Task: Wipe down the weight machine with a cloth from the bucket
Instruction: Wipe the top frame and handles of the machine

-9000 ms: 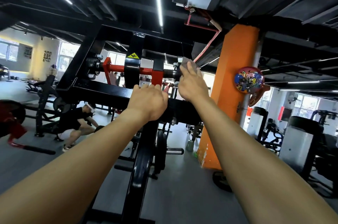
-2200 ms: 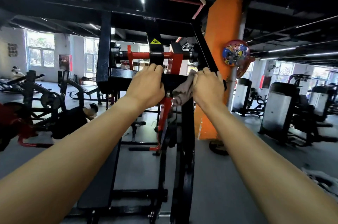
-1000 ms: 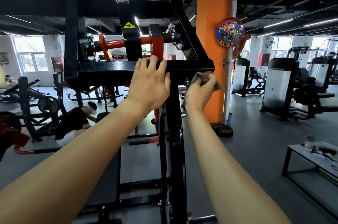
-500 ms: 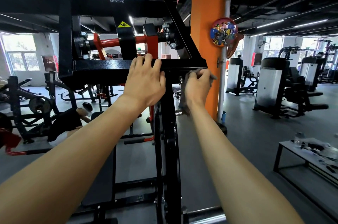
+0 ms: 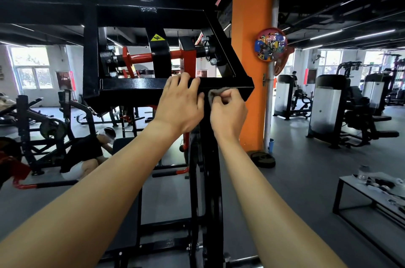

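Note:
The black weight machine stands in front of me, with red pivot parts up in its frame. My left hand rests over the front crossbar, fingers hooked on its top edge. My right hand is bunched around a grey cloth and presses it against the crossbar where the upright post meets it, just right of my left hand. Most of the cloth is hidden inside the fist. No bucket is in view.
An orange pillar rises right behind the machine, a weight plate on the floor at its foot. A person crouches low at the left. A low bench with clutter stands at the right. Other machines line the far right.
My right hand with the cloth has slid left along the crossbar's underside to the junction with the upright post. My left hand keeps its hold on the bar.

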A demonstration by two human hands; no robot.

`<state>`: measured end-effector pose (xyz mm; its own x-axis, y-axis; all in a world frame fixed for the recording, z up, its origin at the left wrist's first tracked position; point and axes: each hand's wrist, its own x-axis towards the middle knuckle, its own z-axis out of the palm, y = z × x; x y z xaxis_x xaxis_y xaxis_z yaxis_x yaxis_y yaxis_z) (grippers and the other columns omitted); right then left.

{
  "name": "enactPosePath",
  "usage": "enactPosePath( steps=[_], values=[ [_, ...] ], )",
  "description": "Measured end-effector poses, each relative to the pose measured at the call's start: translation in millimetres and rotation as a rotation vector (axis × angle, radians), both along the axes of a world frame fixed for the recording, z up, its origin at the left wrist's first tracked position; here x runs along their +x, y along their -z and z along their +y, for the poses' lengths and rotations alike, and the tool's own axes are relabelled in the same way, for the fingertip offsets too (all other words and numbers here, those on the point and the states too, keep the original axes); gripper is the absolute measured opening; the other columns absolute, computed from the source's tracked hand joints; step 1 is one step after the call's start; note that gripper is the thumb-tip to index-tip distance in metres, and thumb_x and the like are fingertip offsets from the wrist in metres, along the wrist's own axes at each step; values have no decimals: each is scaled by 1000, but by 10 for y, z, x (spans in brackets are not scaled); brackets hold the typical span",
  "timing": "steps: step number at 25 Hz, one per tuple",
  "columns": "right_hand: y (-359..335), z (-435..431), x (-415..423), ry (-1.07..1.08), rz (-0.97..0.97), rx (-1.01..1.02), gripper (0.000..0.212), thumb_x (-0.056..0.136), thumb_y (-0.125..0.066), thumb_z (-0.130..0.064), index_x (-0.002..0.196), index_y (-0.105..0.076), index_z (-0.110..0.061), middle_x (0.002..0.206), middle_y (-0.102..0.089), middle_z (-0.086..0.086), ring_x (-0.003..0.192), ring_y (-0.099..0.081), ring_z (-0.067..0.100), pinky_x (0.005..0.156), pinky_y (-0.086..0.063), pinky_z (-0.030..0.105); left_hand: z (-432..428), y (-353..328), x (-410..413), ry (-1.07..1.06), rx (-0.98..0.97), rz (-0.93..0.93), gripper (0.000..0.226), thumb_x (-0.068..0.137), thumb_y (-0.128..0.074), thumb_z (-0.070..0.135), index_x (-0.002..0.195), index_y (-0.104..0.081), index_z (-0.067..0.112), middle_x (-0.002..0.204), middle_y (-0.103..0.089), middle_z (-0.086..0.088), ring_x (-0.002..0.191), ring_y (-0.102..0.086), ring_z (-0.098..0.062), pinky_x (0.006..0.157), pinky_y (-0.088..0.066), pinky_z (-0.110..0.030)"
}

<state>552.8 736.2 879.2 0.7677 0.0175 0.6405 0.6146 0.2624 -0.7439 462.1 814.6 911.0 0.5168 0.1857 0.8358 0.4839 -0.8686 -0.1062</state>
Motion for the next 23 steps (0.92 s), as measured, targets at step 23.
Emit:
enactPosePath(
  steps=[23],
  values=[
    [-175,325,-851,172,-250,-562,25,95,-56,-6,121,-53,-5,110,-66,14,90,-69,30,72,-57,40,541,55,-942,-26,-116,-124,46,87,-56,19,132,-53,12,137,-55,-7,135,-45,-26,121,-29,-45]
  ],
)
